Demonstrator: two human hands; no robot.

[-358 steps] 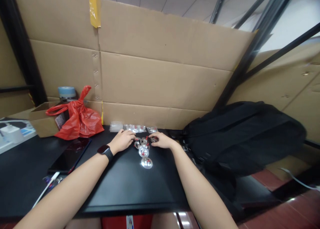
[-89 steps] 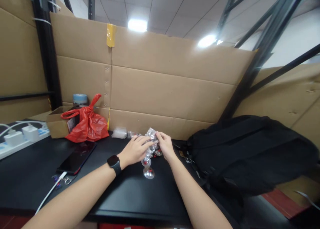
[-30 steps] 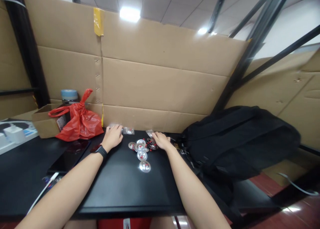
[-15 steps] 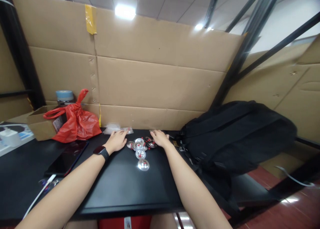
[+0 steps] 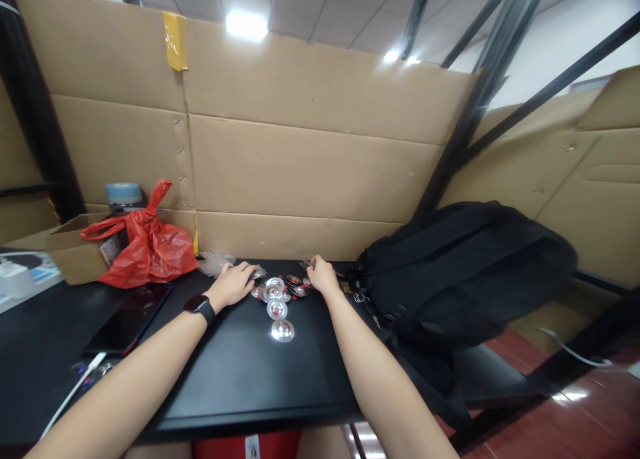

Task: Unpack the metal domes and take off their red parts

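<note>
Several shiny round metal discs with red bits (image 5: 277, 308) lie in a loose cluster on the black table (image 5: 250, 372), a few trailing toward the front edge. My left hand (image 5: 233, 283) rests at the left of the cluster, its fingertips by a clear plastic bag (image 5: 217, 263) and a disc (image 5: 259, 272). At the cluster's right side is my right hand (image 5: 321, 273), fingers bent inward and pressed together near a flat item at the back. What it grips is too small to make out.
A red plastic bag (image 5: 155, 245), a cardboard box (image 5: 80, 249) and a dark phone (image 5: 127, 319) lie to the left. A black backpack (image 5: 470, 272) fills the right side. Behind the table rises a cardboard wall (image 5: 300, 172).
The clear bag beside my left hand has bunched up toward the left. My right hand's fingers have drawn together from a more spread pose. The whole view has shifted slightly.
</note>
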